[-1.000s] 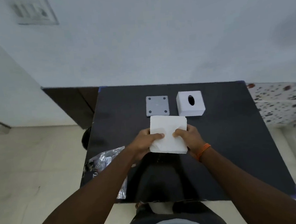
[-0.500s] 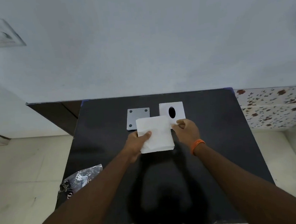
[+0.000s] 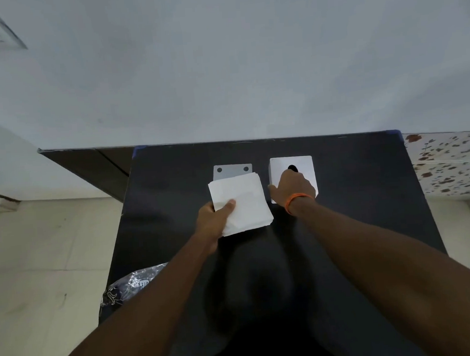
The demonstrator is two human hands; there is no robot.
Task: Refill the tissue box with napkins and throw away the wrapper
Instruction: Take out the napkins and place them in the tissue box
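Note:
A stack of white napkins is held above the black table by my left hand, thumb on top. The white tissue box with a dark oval slot stands at the back right. My right hand, with an orange wristband, rests on the box's top, fingers at the slot and thumb down its near left side. A grey lid plate with round holes lies left of the box, partly hidden by the napkins. The crumpled clear wrapper lies at the table's near left edge.
A pale wall rises behind the table. A dark cabinet stands at the back left, tiled floor lies to the left and a speckled surface to the right.
My right hand has let go of the napkin stack and moved right onto the tissue box. My left hand alone now holds the stack, shifted slightly left.

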